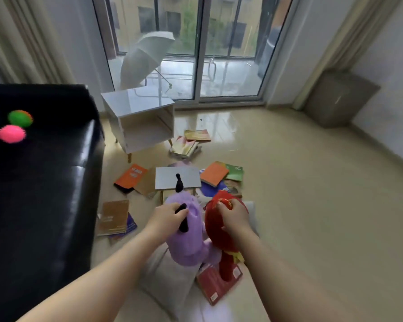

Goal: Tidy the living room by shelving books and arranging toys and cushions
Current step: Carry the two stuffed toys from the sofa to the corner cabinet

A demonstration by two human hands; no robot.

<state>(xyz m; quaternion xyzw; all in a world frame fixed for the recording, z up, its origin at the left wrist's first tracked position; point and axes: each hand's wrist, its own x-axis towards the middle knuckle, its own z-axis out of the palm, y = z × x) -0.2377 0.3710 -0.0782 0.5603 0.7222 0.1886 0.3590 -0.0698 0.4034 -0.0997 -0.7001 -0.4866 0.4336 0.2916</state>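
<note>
While both hands are full, each toy hangs clear of the floor clutter: the left hand (166, 218) is closed on the head of a purple plush toy (187, 238), fingers pinching near one of its black ears, and the right hand (233, 216) is closed around the top of a red plush toy (219, 231) just beside it, the two toys touching. Both look soft and light, so they should squash under the fingers and dangle rather than hold shape; a fistful of the stuffed head or body seems a safer hold than a thin ear, which might stretch or slip. Below them lie a pale cushion (170, 280) and a red book (215, 283) on the tiled floor (312, 205). More books are scattered ahead, among them an orange book (131, 175), another orange book (214, 173) and a brown book (113, 217), around a small grey table (189, 180). A white open cabinet (140, 119) stands further on, likely the shelf for the books. On the black sofa (44, 182) to the left sit a green ball (20, 118) and a pink ball (11, 133). White lettering shows on the nearer-left orange cover, but it is too blurred to read; no brand can be made out.
</note>
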